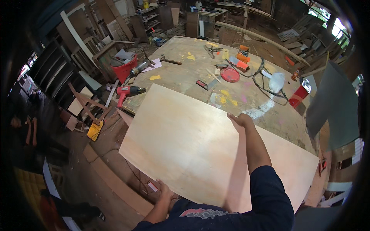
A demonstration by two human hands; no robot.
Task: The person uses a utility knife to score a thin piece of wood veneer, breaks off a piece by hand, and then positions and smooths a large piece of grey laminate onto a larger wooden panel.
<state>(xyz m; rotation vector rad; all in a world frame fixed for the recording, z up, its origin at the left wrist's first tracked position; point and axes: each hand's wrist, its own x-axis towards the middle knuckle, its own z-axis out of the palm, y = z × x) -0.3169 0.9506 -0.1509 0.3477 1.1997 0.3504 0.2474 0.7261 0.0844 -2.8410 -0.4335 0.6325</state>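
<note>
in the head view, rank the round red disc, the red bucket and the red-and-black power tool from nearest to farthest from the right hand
From the right hand:
1. round red disc: on the table, just beyond the hand
2. red-and-black power tool: at the table's left edge
3. red bucket: far left, beyond the tool

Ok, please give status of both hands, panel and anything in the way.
Left hand at near edge of wooden panel, right hand on far edge. Panel partly over table. Red power tool close to panel's far-left corner.

Woodworking shop, paint-stained worktable (173, 81), hammer (171, 61), power tool (129, 91), leaning boards (78, 36)
</note>
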